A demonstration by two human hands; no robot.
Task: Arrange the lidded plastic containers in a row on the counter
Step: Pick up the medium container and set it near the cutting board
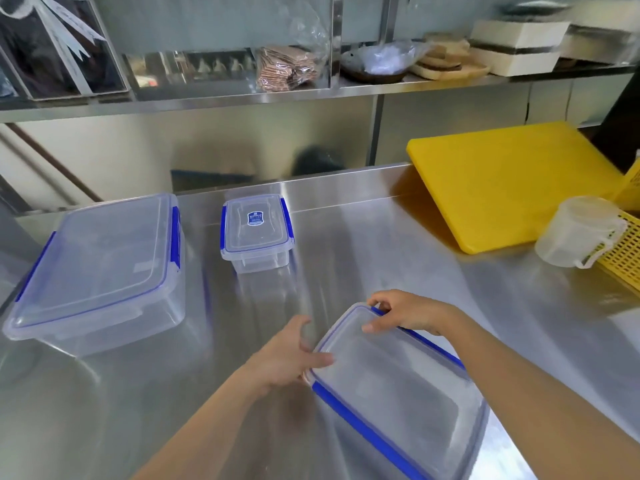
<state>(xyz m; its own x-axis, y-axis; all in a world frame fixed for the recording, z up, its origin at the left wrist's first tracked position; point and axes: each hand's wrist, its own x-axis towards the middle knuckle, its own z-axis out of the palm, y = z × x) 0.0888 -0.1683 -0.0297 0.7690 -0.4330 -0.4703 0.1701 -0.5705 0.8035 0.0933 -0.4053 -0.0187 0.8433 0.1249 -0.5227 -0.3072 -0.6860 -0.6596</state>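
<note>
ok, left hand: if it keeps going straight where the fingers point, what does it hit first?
The left hand points right, fingers already at the near container, which it would meet at the lid's left edge. The right hand grips the far corner. Depth is unclear.

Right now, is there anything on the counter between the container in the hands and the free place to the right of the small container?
Nothing visible. The held container has bare counter between it and the spot beside the small container; the yellow cutting board lies farther right.
</note>
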